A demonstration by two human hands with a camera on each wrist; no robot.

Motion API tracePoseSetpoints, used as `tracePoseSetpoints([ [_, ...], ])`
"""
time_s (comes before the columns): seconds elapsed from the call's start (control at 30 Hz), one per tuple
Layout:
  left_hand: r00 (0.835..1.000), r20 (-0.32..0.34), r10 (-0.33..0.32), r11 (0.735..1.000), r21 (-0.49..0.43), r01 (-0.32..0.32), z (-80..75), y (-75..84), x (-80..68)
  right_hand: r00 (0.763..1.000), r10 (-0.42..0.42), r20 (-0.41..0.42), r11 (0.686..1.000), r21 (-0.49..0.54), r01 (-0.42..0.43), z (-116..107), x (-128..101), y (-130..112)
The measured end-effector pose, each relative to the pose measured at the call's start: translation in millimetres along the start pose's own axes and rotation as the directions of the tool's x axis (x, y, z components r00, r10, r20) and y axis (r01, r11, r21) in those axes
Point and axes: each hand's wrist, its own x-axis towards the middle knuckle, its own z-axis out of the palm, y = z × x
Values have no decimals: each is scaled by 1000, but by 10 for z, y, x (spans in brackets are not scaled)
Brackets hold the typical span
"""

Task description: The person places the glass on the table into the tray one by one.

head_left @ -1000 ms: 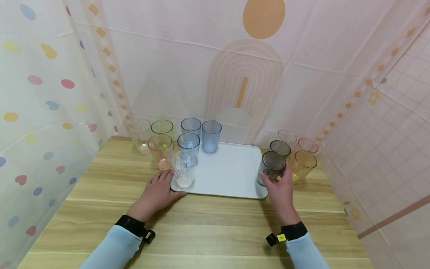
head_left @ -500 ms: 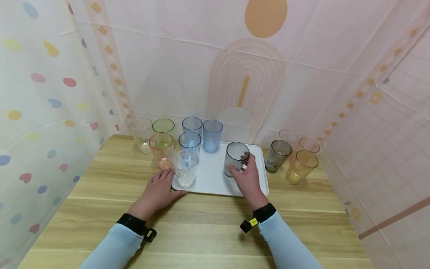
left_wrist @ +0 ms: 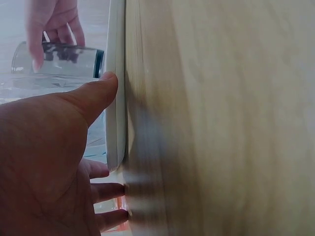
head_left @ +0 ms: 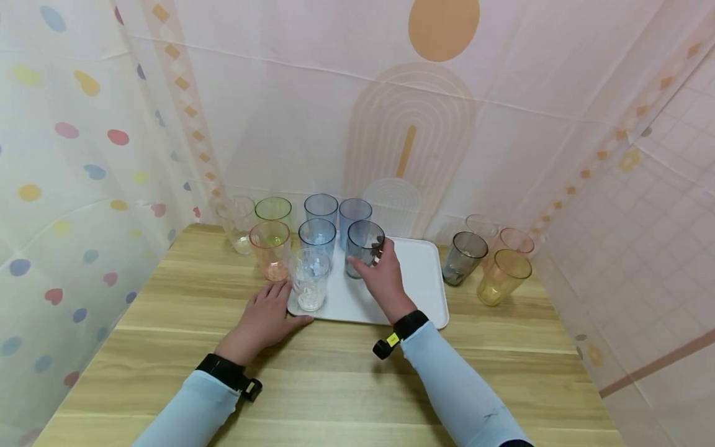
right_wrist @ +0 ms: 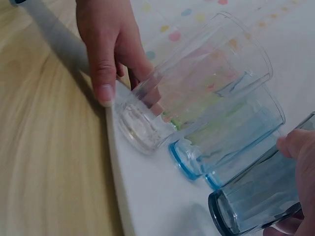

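Note:
My right hand (head_left: 384, 276) grips a smoky grey drinking glass (head_left: 362, 249) by its side, upright over the white tray (head_left: 416, 288). The right wrist view has the base of this grey glass (right_wrist: 246, 206) close to the tray. To its left stand several blue glasses (head_left: 317, 239) and a clear ribbed glass (head_left: 310, 288), all on the tray. My left hand (head_left: 264, 323) is at the tray's front left corner, fingers spread beside the clear glass. In the left wrist view, the left thumb (left_wrist: 101, 93) lies along the tray's rim.
Left of the tray are a pink-rimmed glass (head_left: 270, 251), a green glass (head_left: 274, 211) and a clear one (head_left: 240, 226) on the wooden table (head_left: 335, 385). Right of it stand another grey glass (head_left: 463, 261), a yellow one (head_left: 503, 279), a pink one (head_left: 516, 239) and a clear one.
My right hand has carried the grey glass leftward from the tray's right edge to beside the blue glasses. The left hand has stayed at the tray corner.

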Motion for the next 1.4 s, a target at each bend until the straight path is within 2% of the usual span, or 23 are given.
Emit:
tracePoseSetpoints([
  [0.5, 1000, -23, 12, 1000, 10, -11, 32, -26, 0, 999, 29, 16, 998, -53, -28, 159, 85, 2],
  [0.77, 1000, -27, 12, 1000, 15, -12, 39, -28, -9, 1000, 4, 13, 998, -60, -3, 189, 83, 6],
  [1.17, 1000, -15, 9, 1000, 12, -8, 3, 2, -2, 1000, -6, 29, 996, -84, 8, 182, 87, 15],
  [1.4, 1000, -12, 3, 1000, 9, -3, 5, -6, -2, 998, 64, 26, 993, -103, -61, 42, -21, 71],
])
